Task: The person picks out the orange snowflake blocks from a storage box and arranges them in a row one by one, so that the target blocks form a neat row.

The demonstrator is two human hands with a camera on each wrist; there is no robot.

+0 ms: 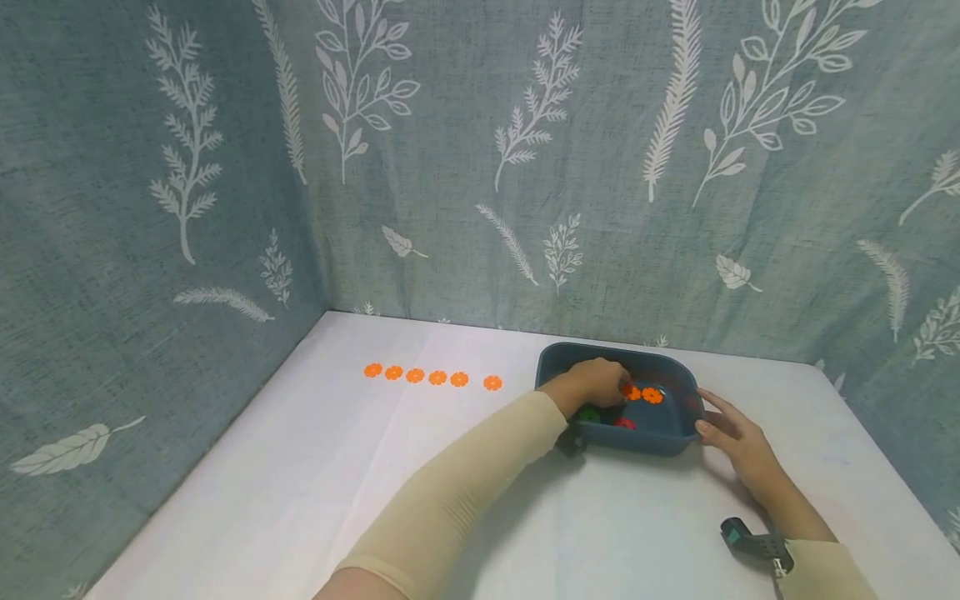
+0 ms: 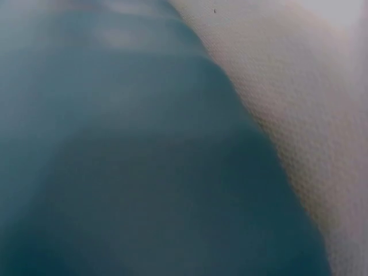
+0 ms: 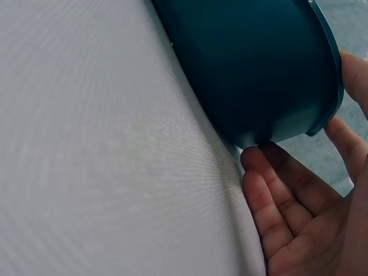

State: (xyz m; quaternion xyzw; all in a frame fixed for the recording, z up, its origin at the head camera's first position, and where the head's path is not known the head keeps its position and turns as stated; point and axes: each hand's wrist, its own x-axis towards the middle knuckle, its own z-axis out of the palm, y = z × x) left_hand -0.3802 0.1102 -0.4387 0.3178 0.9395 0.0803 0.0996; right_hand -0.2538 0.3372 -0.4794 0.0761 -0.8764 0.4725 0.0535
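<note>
A dark blue plastic tub (image 1: 637, 440) stands near the table's back edge. My left hand (image 1: 600, 382) reaches over its left side into it, knuckles up, with the fingertips down by a red piece and an orange flower-shaped piece (image 1: 633, 392). Those fingertips are mostly hidden, so I cannot tell whether they pinch anything. Another orange flower piece (image 1: 653, 396), a green piece (image 1: 590, 414) and a red piece (image 1: 625, 424) lie inside. At the tub's right end my right hand (image 1: 742, 442) holds it, thumb and fingers spread around the rim and wall.
Left of the tub, several orange flower pieces (image 1: 416, 376) lie in a row on the white table (image 1: 450, 450), the rightmost (image 1: 492, 382) set slightly apart. A patterned curtain (image 1: 480, 167) rises behind. Blue tub wall and sleeve fill the blurred left wrist view.
</note>
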